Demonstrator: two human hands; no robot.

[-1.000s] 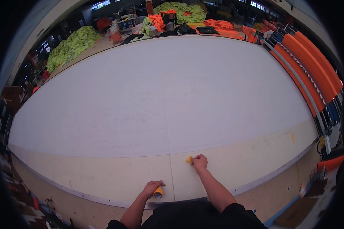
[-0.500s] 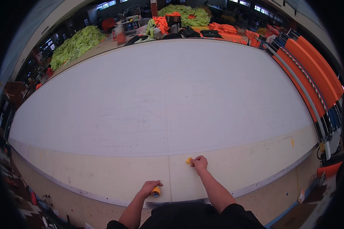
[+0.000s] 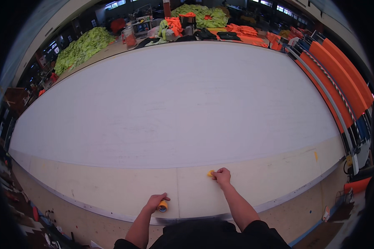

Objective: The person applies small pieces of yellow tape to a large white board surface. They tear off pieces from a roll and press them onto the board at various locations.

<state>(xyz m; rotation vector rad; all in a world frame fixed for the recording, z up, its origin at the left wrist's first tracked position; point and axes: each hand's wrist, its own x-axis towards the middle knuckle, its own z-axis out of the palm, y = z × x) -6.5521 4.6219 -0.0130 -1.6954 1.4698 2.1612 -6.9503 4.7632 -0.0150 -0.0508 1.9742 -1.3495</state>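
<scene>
My left hand (image 3: 156, 201), low over the near strip of the table, is closed around a roll of yellow-orange tape (image 3: 163, 203); its index finger points away from me. Farther forward and to the right, my right hand (image 3: 223, 176) pinches a short piece of yellow tape (image 3: 210, 173) between thumb and fingers. A broad white sheet (image 3: 187, 103) with faint printed lines covers most of the table. Its near edge runs just beyond my right hand, across the bare pale tabletop (image 3: 112, 186).
Rolls of orange fabric (image 3: 336, 74) sit in a machine frame at the right end. Beyond the table's far edge lie heaps of yellow-green fabric (image 3: 85, 45) and orange fabric (image 3: 241, 31). A yellow tape strip (image 3: 316, 156) sticks to the tabletop at right.
My right hand has moved to the right along the sheet's near edge with the tape piece. The left hand keeps its tape roll, and the view has shifted slightly.
</scene>
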